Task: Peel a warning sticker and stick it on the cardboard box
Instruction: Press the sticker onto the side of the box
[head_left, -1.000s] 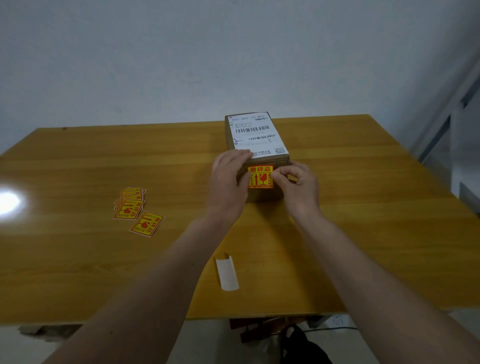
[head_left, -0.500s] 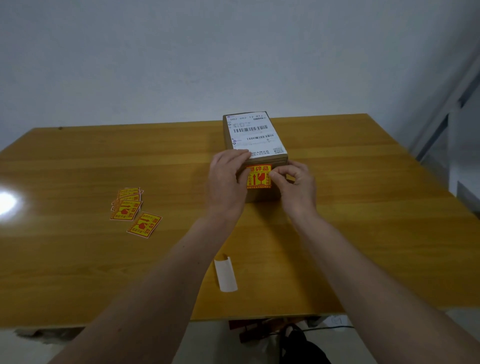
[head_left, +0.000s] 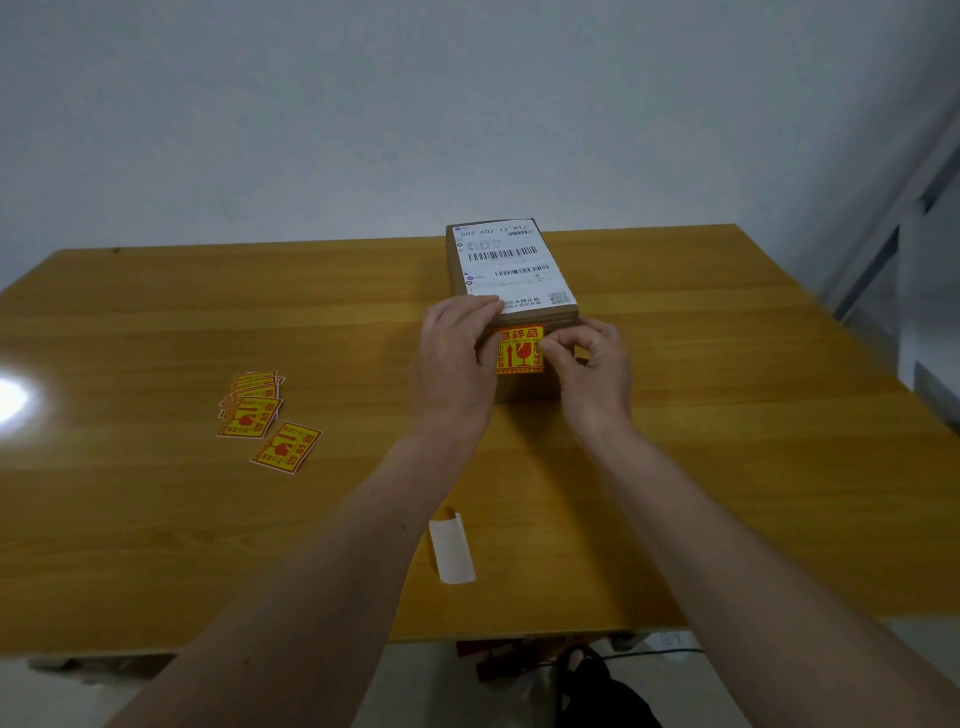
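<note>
A brown cardboard box (head_left: 525, 387) with a white shipping label on top stands at the middle of the table. A yellow and red warning sticker (head_left: 519, 349) lies flat on the box's near side face. My left hand (head_left: 453, 364) holds the box's near left corner, its fingers over the top edge and partly covering the sticker's left edge. My right hand (head_left: 597, 370) has thumb and forefinger pinched together on the sticker's right edge.
A fanned stack of the same stickers (head_left: 252, 401) and one loose sticker (head_left: 287, 448) lie on the wooden table (head_left: 727, 415) to the left. A white backing strip (head_left: 452, 552) lies near the front edge. A dark bag (head_left: 597, 691) sits below the table.
Almost nothing has changed. Both hands stay at the box, and the right fingertips have shifted only slightly along the sticker's right edge.
</note>
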